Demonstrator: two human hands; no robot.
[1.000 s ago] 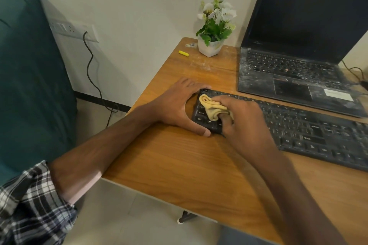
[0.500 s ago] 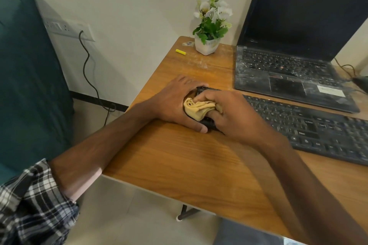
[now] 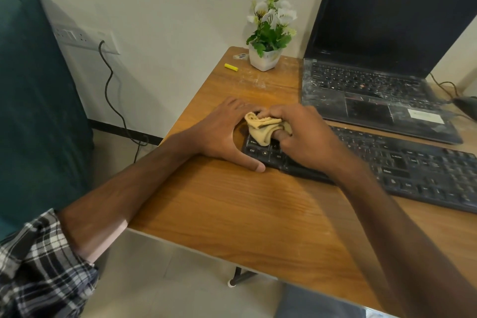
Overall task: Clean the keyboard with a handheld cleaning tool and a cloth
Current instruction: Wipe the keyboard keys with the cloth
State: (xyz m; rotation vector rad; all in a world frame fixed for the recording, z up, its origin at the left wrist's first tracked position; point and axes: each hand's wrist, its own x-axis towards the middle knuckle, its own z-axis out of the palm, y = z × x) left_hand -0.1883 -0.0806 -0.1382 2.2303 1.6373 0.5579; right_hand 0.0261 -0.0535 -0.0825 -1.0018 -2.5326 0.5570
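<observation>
Plainly the cloth stage of the job is under way and is at its very start along the board. The black keyboard [image 3: 402, 162] lies on the wooden desk [image 3: 232, 209], just in front of an open laptop [image 3: 374, 85], and the work is confined to its left end. The right hand [image 3: 304, 137] has its fingers curled round a bunched tan cloth [image 3: 260, 128] and presses it onto the keys at the far left corner, just above the Ctrl row. The left hand [image 3: 222, 134] lies flat with fingers spread and gripping nothing; they reach past the far left corner of the keyboard while the thumb rests on the desk against the near edge, so it seems to brace the board against the rubbing. Judging by where the cloth sits, only this corner is being wiped; the long stretch of keys to the right, out to the number block, lies uncovered, and it looks like the bulk of the wiping is left. Whether those keys are dusty is hard to tell, since that part is blurred. No handheld cleaning tool is clearly in view; a dark object [image 3: 467, 106] at the right edge of the desk is too cut off to name, so I cannot say whether the tool step is done or yet to come. White powdery streaks show on the laptop deck and on the desk near a small flower pot [image 3: 265, 59], with a yellow stick [image 3: 231, 66] beside it.
</observation>
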